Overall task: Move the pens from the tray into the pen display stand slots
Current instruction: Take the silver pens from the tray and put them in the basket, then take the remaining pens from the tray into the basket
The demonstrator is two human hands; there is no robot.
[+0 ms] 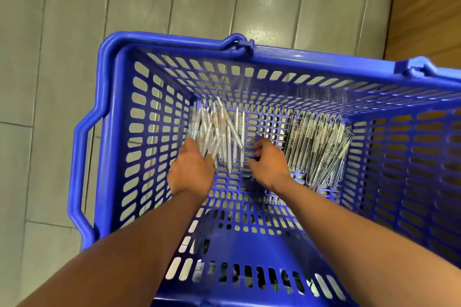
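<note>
- A blue plastic basket point(112, 132) with slotted walls stands on a grey tiled floor point(50, 32); both of the person's bare arms reach down into it.
- A loose heap of white pens point(219, 129) lies on the basket's bottom toward its left wall.
- A second bundle of clear pens with dark insides point(321, 147) lies toward the right wall, well apart from the white heap, with bare perforated bottom between them.
- The left hand point(190, 169) rests at the near end of the white pens, its fingers curled down among them; whether its grip has closed on any pen cannot be told.
- The right hand point(270, 162) sits between the two groups, fingers curled, just beside the clear pens; what its grip holds cannot be told.
</note>
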